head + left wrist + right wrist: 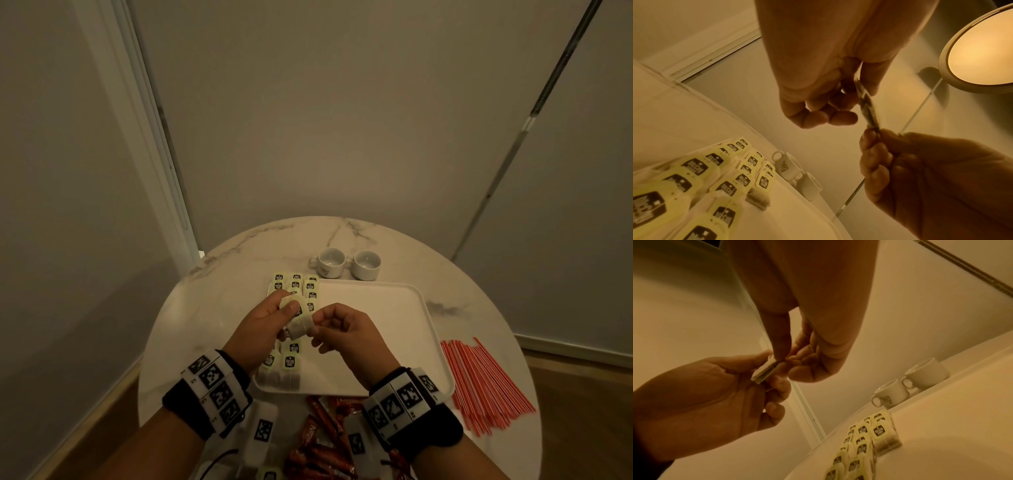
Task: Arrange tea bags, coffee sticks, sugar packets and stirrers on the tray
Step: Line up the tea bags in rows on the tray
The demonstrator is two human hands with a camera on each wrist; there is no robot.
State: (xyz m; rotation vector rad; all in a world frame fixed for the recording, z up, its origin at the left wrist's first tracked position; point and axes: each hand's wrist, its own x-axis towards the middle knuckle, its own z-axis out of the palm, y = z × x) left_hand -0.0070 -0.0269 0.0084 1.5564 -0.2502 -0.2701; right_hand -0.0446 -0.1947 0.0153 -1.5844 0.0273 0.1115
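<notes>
Both hands, left hand (265,317) & right hand (342,329), pinch small stack of pale paper tea bags (297,320) above white rectangular plastic tray (383,329), prob. peeling one off to extend tray's left-side rows.

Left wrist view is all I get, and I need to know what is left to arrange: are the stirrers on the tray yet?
Observer: No. The red stirrers lie spread on the table, to the right of the tray and apart from it.
Operator: And the coffee sticks?
Observer: The coffee sticks are off it too, heaped on the table at the tray's near edge, between the person's wrists.
</notes>
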